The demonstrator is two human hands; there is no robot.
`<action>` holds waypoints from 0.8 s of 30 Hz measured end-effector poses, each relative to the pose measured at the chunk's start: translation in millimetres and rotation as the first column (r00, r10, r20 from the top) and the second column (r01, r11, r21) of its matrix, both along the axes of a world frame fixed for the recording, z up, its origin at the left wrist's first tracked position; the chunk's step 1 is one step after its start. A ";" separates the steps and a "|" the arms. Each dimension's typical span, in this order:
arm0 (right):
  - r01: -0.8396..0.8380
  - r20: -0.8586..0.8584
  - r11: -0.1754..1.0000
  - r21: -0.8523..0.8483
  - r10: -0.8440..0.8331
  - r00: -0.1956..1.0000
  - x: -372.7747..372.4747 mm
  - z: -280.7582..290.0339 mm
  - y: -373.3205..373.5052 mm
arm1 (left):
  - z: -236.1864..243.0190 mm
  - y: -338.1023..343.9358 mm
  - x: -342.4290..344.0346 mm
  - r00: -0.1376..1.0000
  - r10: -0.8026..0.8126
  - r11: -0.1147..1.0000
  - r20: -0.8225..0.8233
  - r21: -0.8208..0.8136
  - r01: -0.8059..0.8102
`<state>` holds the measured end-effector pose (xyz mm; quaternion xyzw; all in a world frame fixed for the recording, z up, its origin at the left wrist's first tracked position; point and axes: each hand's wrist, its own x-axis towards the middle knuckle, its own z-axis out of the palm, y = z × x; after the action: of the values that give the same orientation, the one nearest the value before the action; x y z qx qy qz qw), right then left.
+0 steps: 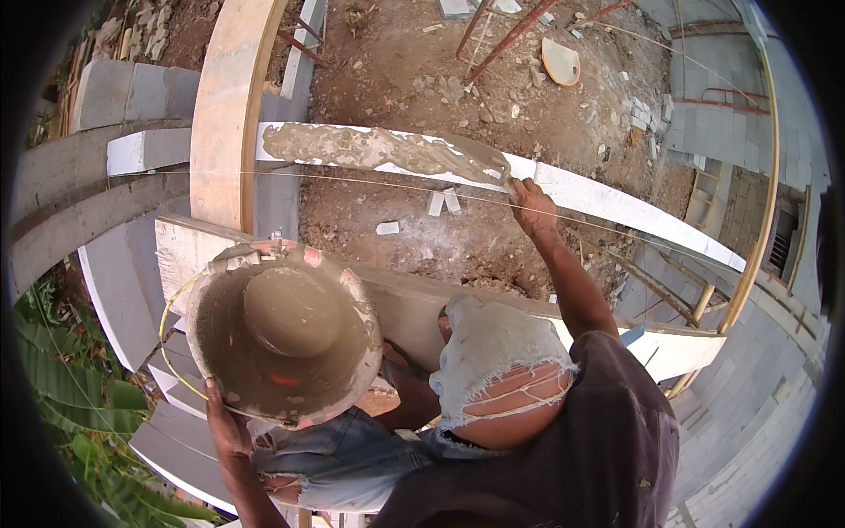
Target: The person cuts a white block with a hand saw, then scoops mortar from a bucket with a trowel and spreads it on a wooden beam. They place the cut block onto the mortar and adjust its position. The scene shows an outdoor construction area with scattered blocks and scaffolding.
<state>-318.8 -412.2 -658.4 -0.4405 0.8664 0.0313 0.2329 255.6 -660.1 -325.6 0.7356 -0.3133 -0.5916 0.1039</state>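
At the lower left, my left hand [227,424] grips the near rim of a round, mortar-crusted bucket [354,380]. Grey wet mortar [295,308] lies inside it in a smooth mound. My right arm reaches forward over a narrow white block wall [616,201]. The fingers of my right hand [533,209] are closed round a trowel [486,162], its blade smeared with mortar and its handle mostly hidden by the hand. A rough mortar layer [352,148] covers the wall top leftward from the trowel; to the right the blocks are bare white.
A taut string [396,183] runs along the wall's near side. An upright wooden board [227,114] stands at the wall's left end. Beyond lie rubble ground [396,79], red metal bars [510,40] and an orange-rimmed white scoop-like piece [561,63]. Banana leaves [75,387] hang lower left.
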 end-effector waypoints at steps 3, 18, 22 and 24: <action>0.247 0.243 0.967 0.070 -0.257 0.935 37.8 39.8 -16.4 | -3.1 0.3 7.9 0.994 -0.008 0.999 0.110 -0.041 0.012; -0.659 0.304 0.589 -0.468 0.808 0.505 121.2 313.0 -213.4 | 8.9 -10.7 -41.7 0.948 -0.264 0.937 0.178 -0.186 0.295; -0.875 0.013 0.424 -0.234 0.901 0.433 202.7 274.5 -225.1 | 10.3 -8.2 -43.4 0.936 -0.299 0.930 0.184 -0.164 0.329; -0.891 0.199 0.429 -0.146 0.895 0.399 225.5 257.0 -225.6 | 9.5 -3.5 -46.9 0.928 -0.301 0.885 0.222 -0.299 0.358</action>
<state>-93.3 -637.8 -401.4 -0.8369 0.4606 0.0890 0.2822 208.6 -663.6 -316.2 0.6906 -0.5373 -0.4741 0.0978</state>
